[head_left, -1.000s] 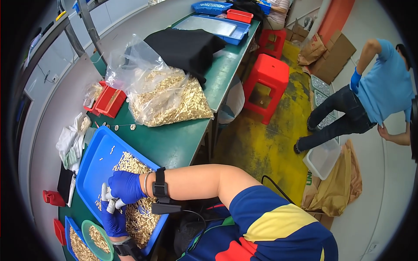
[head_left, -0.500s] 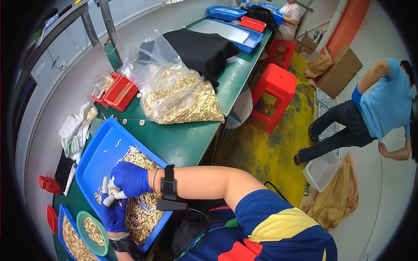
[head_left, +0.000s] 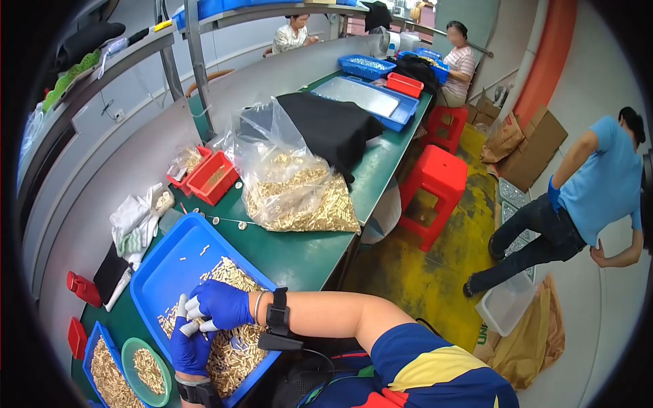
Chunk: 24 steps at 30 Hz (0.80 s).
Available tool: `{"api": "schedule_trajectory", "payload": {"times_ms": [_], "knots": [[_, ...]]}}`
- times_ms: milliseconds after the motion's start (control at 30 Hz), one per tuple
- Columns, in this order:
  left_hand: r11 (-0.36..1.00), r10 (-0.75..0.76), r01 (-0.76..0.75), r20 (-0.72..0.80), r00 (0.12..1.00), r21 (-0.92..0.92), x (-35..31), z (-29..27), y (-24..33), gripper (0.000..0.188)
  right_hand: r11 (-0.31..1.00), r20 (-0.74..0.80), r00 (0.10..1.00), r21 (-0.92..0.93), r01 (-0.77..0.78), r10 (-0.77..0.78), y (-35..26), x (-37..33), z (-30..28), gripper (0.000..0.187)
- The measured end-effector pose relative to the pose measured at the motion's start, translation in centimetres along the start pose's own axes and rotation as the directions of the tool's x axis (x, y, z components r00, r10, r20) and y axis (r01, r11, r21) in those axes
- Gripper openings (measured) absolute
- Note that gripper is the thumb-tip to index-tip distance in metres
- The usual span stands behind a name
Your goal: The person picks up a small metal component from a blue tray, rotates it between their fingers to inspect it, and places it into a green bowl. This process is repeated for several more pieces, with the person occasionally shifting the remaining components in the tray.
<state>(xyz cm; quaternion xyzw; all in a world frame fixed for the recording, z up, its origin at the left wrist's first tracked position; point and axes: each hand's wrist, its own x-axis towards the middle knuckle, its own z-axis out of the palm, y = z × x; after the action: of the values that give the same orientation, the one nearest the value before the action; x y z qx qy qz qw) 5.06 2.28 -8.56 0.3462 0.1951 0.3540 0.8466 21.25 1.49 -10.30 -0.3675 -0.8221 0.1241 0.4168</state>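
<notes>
Both my hands wear blue gloves with pale covers on the fingertips, and they meet over the large blue tray [head_left: 160, 265]. My right hand [head_left: 223, 306] comes in from the right, its fingers bent and pressed together. Just below it, my left hand [head_left: 190, 350] reaches up with thumb and fingers pinched against the right fingertips. Whatever lies between them is too small or hidden to make out. Around and beneath the hands spreads a heap of small brass-coloured cylindrical pieces [head_left: 235, 364]. A few single pieces lie apart near the tray's far end.
Left of the tray are a green bowl [head_left: 128, 360] and a smaller blue tray [head_left: 88, 364], both holding similar pieces. Beyond lie red bins [head_left: 212, 183], a clear bag of pieces [head_left: 292, 197] and black cloth [head_left: 330, 129]. Red stools [head_left: 435, 183] and a standing person [head_left: 602, 183] are right.
The view has tilted up, so the table's contents sit lower and two seated people at the far end show more. My hands stay together over the tray; their fingers look much the same.
</notes>
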Motion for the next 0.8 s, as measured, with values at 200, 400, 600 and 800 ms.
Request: {"api": "schedule_trajectory", "payload": {"times_ms": [200, 400, 600, 800], "knots": [[0.999, 0.028, -0.029, 0.052, 0.998, 0.032, -0.4, 0.8, 0.0, 0.077, 0.995, -0.103, 0.992, 0.061, 0.076, -0.069, -0.5, -0.2, 0.0, 0.021], [0.999, 0.030, -0.032, 0.046, 0.998, 0.037, -0.3, 0.9, -0.2, 0.078, 0.998, -0.049, 0.998, 0.039, 0.051, -0.049, -0.7, -0.2, -0.6, 0.021], [0.997, 0.027, -0.031, 0.053, 0.998, 0.067, 0.0, 0.3, -0.2, 0.073, 0.998, 0.037, 0.999, 0.071, -0.003, 0.001, -0.9, 0.0, -0.9, 0.021], [0.991, -0.132, 0.133, -0.039, 0.991, 0.031, 0.0, -0.4, 0.0, 0.050, 0.982, -0.349, 0.921, -0.136, 0.135, -0.175, -0.9, 0.1, -0.6, 0.018]]}}
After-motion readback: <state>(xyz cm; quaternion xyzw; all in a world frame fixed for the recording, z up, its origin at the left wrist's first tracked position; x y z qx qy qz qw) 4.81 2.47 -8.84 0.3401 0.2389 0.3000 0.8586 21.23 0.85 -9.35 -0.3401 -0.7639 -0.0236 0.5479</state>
